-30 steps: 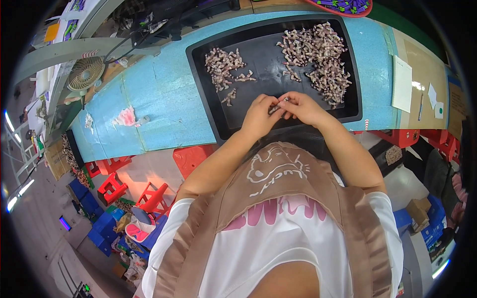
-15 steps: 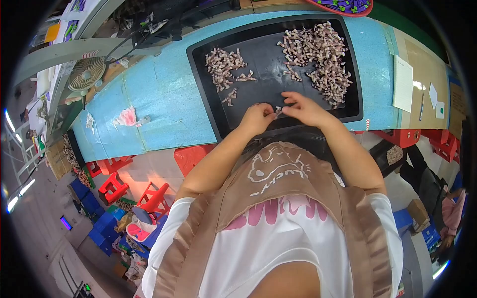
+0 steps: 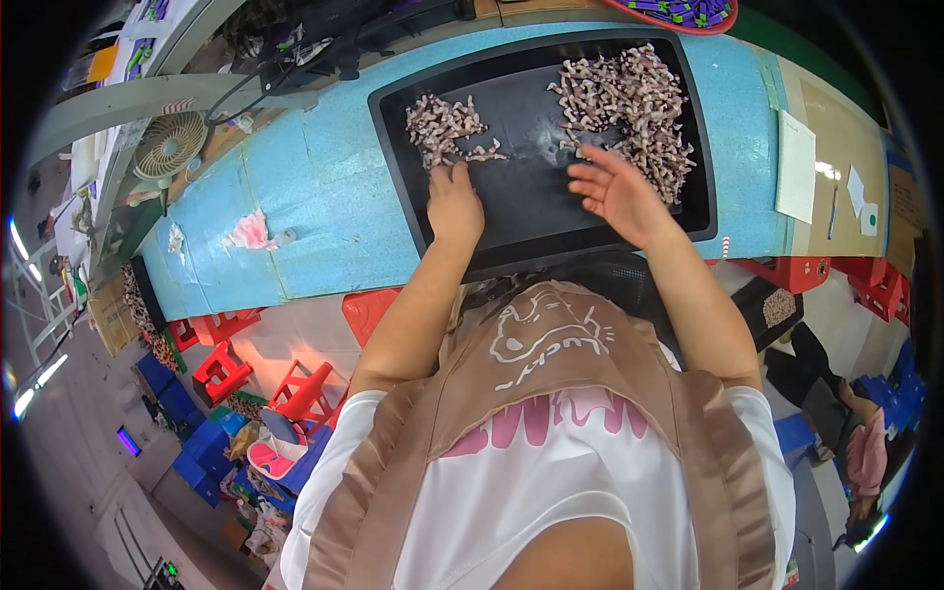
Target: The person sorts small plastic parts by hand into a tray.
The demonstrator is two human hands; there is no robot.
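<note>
A large black tray (image 3: 536,231) holds two heaps of small, pale and dark purplish pieces, too small to name. The left heap (image 3: 440,123) is the smaller; the right heap (image 3: 644,113) is much bigger. At the lower edge of the left heap is my left hand (image 3: 455,205), back upward, its fingers bent down and close together. Whatever lies under its fingertips is hidden. My right hand (image 3: 621,200) hovers by the lower left side of the bigger heap, fingers apart, with nothing seen in them.
The tray rests on a blue-covered table (image 3: 334,187). A fan (image 3: 169,147) and a crumpled pink-and-white scrap (image 3: 252,231) are to the left. White paper (image 3: 796,167) lies on the right. A red basket (image 3: 678,14) of purple items stands at the back. Red stools (image 3: 224,372) are below.
My hands were together over the tray's near middle, pinching a small piece. My left hand has moved left to the smaller heap; my right has moved up and right, fingers spread.
</note>
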